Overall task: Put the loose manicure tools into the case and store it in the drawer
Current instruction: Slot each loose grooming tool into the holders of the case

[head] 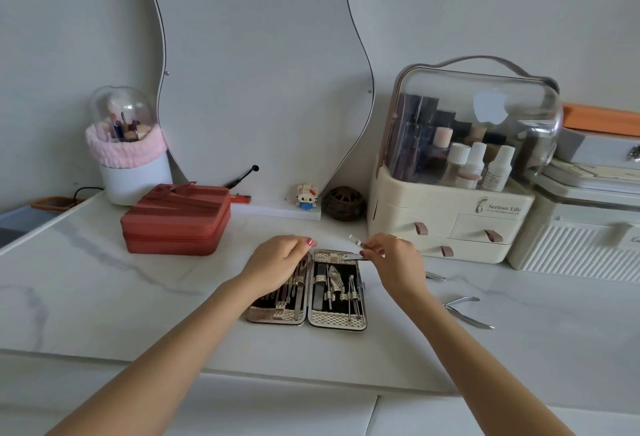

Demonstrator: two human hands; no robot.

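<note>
The manicure case (337,321) lies open on the marble table, several metal tools strapped in both halves. My left hand (277,261) rests on the far edge of the case's left half, fingers curled over it. My right hand (394,255) pinches a nail clipper (355,255) with its lever (355,240) raised, just above the top of the right half. A cuticle nipper (464,311) lies loose on the table right of the case. Another metal tool (434,275) pokes out from behind my right wrist.
A cream cosmetic organiser (446,224) with small drawers and brown pulls stands behind my right hand. A red zipped case (176,221) sits at the left, a brush holder (128,158) behind it. A wavy mirror (263,72), a small figure (306,196) and a dark ball (343,202) stand at the back.
</note>
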